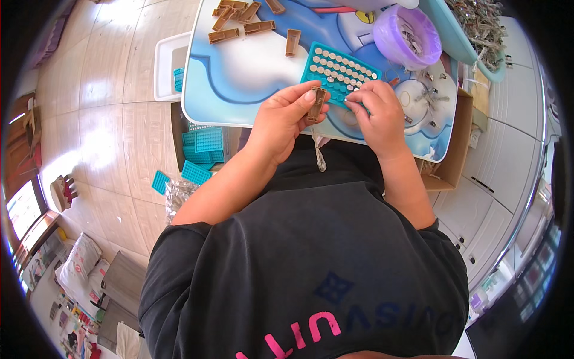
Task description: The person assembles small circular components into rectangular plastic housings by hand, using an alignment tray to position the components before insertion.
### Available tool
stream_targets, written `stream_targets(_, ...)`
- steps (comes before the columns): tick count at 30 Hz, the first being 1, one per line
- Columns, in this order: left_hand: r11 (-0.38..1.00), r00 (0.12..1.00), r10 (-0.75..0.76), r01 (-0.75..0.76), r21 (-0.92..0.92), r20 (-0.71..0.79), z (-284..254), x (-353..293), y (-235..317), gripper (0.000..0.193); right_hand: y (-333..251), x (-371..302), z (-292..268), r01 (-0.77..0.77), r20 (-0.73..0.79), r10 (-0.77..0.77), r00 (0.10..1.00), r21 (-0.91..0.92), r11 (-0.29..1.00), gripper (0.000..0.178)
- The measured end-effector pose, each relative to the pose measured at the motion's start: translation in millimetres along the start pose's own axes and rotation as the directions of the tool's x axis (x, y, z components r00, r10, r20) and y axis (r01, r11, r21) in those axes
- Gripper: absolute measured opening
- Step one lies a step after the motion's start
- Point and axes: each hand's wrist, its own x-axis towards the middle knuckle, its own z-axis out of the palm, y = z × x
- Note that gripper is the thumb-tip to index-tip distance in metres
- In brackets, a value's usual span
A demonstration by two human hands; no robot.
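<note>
My left hand (286, 113) is closed round a small brown plastic casing (317, 104), held upright with its hollow side showing. A teal tray (313, 61) lies just beyond my hands, with rows of round silver button cells (341, 67) in its pockets; several pockets along the near side are bare. Over the tray's near right corner, my right hand (378, 113) is pinched, thumb against fingers. Whatever sits between those fingertips is too small to make out. More brown casings (259, 27) lie loose at the table's far left, and a single casing (293, 43) rests closer to the tray.
A purple tub (407, 37) and a pale teal basin (457, 42) of metallic pieces stand at the far right. Small wired parts (435, 97) lie on the blue patterned table (239, 84). Left of it are a white bin (170, 72), teal trays (203, 143) and a silvery bag (178, 197).
</note>
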Motion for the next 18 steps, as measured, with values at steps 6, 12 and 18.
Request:
stream_targets(6,1.000,1.000,0.003,-0.003,-0.007,0.023,-2.0,0.0,-3.3,0.026,-27.6,15.8,7.8,0.087,-0.207,-0.041,0.977,0.219,0.972,0.017)
stream_targets(12,0.999,0.998,0.031,-0.028,-0.039,0.060,-4.0,3.5,-7.5,0.023,-27.6,15.2,15.6,0.119,-0.175,-0.085,0.981,0.193,0.974,0.015)
stream_targets(18,1.000,1.000,0.013,-0.012,-0.023,0.015,-0.2,2.1,-3.6,0.023,-14.1,18.8,15.9,0.032,-0.261,0.029,0.965,0.224,0.974,0.014)
